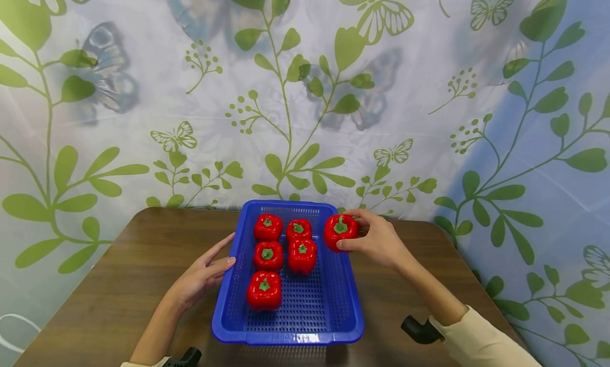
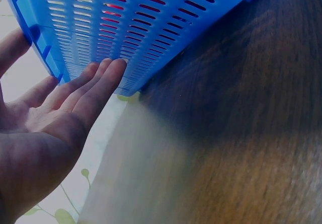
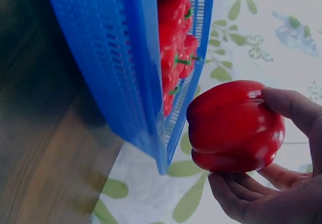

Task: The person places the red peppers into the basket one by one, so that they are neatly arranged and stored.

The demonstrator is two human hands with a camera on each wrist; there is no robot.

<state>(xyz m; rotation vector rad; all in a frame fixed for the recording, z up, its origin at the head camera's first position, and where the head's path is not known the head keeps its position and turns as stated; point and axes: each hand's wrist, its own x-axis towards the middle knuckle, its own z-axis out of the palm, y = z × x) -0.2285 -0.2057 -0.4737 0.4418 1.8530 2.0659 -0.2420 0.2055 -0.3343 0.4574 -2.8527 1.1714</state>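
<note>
A blue plastic basket (image 1: 329,324) with slotted walls holds several red bell peppers (image 1: 264,291) with green stems. My right hand (image 1: 381,240) grips another red bell pepper (image 1: 339,226) above the basket's right rim, near the far corner. In the right wrist view, thumb and fingers hold this pepper (image 3: 234,128) from its sides, apart from the basket wall. At the basket's left side is my left hand (image 1: 202,277), its thumb at the rim. In the left wrist view, that hand's fairly straight fingers (image 2: 103,85) rest along the outer wall.
The basket stands on a brown wooden table (image 1: 119,282). Behind the table hangs a pale curtain (image 1: 305,118) printed with green leaves and butterflies. Inside the basket, the peppers sit mostly at the left and middle.
</note>
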